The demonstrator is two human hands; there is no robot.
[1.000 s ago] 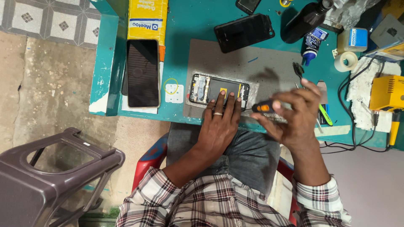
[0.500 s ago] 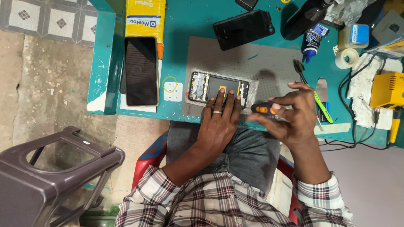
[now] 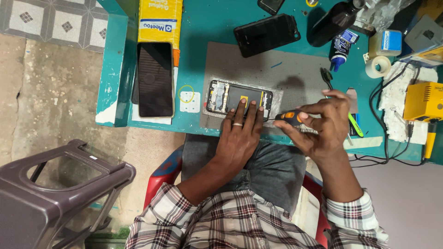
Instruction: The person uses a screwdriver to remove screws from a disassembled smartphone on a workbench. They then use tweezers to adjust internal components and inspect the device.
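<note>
Two hands work at the near edge of a teal bench point(image 3: 203, 27), seen from the head camera. The left hand point(image 3: 237, 138) lies flat, fingers point(image 3: 243, 107) spread over an opened phone point(image 3: 239, 97) whose back is off, pinning it to a grey work mat point(image 3: 286, 74) near the bench's front edge. The right hand point(image 3: 323, 122), just right of the phone, has its fingers curled tight around an orange-and-black screwdriver point(image 3: 290, 117), the tip pointing at the phone's right end.

Among containers, a dark bottle point(image 3: 334, 23) lies tilted at the far edge; its contents cannot be told. A small blue-and-white bottle point(image 3: 341, 48) rests beside it, and a roll of pale tape point(image 3: 378, 67) sits toward the right.

Among packages, a yellow flat box with a blue-and-white label point(image 3: 160, 18) lies at the far left corner, a black-screened phone point(image 3: 155, 79) on white card just in front of it. Another dark phone point(image 3: 266, 34) lies beyond the mat. A small blue-and-white box point(image 3: 390, 41) and a yellow device with cables point(image 3: 424, 101) occupy the right end.

The bench's paint is chipped at its left front corner. Below, a worn concrete floor point(image 3: 50, 92) meets patterned tiles point(image 3: 46, 18); a grey plastic stool point(image 3: 60, 184) stands at left, and the person sits on a red chair point(image 3: 161, 170).
</note>
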